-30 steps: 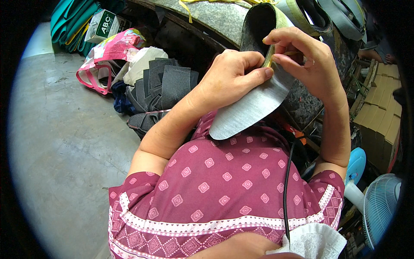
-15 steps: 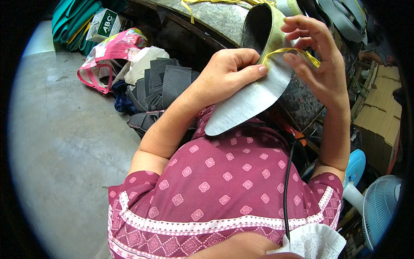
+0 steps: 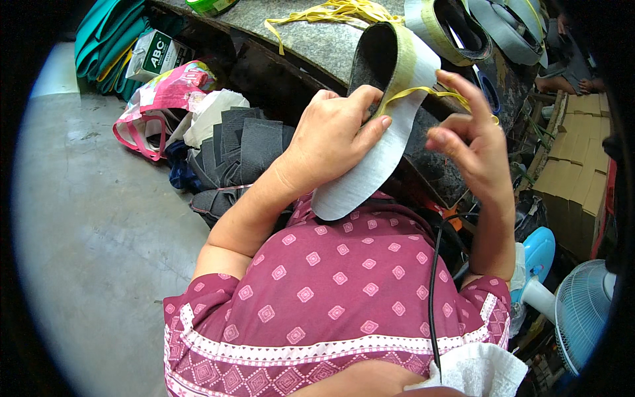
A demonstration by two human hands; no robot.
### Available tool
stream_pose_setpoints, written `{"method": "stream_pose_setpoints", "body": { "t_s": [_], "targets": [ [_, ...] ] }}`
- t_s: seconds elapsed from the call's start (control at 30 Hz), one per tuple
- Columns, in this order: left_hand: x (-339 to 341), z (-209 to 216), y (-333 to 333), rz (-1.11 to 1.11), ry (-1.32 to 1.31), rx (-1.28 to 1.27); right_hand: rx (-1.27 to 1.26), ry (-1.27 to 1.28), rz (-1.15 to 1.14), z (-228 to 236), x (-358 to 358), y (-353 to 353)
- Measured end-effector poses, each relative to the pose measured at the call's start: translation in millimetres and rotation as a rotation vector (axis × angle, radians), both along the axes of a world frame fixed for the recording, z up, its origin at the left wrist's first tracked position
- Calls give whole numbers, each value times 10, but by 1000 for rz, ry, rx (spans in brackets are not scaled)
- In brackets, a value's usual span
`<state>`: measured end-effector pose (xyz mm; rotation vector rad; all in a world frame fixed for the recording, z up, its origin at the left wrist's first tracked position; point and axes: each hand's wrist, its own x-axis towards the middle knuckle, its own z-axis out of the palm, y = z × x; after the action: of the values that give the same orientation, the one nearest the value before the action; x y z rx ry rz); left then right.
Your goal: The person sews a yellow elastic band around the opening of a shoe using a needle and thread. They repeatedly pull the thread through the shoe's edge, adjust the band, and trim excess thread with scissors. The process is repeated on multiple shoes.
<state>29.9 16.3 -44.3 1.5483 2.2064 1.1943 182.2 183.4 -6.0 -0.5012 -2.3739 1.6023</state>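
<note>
The right hand point(image 3: 473, 142) has come away from the strip point(image 3: 374, 169). A second ago its fingertips met the left thumb at the banded edge; half a second ago they were spread just beside it. Now the hand is lower and apart from the strip, slightly blurred, with its index raised, thumb clear of the index and the other fingers curled loosely. It looks open.

The tie point(image 3: 423, 89), hardly showing a second ago, now lies in plain sight, running in a slack arc from beside the left thumb over the strip's pale face and behind the right index. Whether the curled fingers catch its far end cannot be told.

The left hand point(image 3: 334, 135) has kept its grip, thumb on the pale face, fingers behind. The strip is in that hand, its dark-lined loop upward and its rounded tail down by the shirt point(image 3: 344, 278), in front of the counter's point(image 3: 317, 56) near edge. Whether the loop touches the counter is unclear.

As a judgement, this leaves the left hand alone bearing the strip and pinning the tie's near end; the tie looks neither taut nor knotted.

More ties point(image 3: 337, 12) lie towards the counter's far edge, and looped rolls point(image 3: 430, 30) stand towards its right end.
</note>
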Motion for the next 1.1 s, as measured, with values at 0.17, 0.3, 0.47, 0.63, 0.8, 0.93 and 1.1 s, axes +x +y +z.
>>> {"method": "stream_pose_setpoints", "body": {
  "t_s": [0.17,0.3,0.47,0.63,0.8,0.93,1.1],
  "targets": [
    [-38,193,62,-233,-523,20,-86,250,39,-124,30,-85],
    [-43,291,122,-371,-940,107,-68,520,-6,-89,63,-80],
    [-90,194,220,-315,-823,13,-123,378,-52,-66,36,-98],
    [46,171,155,-101,-544,166,-230,283,-103,-30,-16,-113],
    [44,223,168,-225,-480,278,-205,327,-122,-26,-84,-100],
    [69,194,266,-130,-218,406,-230,295,-105,-34,-79,-67],
    [54,228,258,-164,-211,291,-220,325,-116,-54,-82,-101]
  ]
}}
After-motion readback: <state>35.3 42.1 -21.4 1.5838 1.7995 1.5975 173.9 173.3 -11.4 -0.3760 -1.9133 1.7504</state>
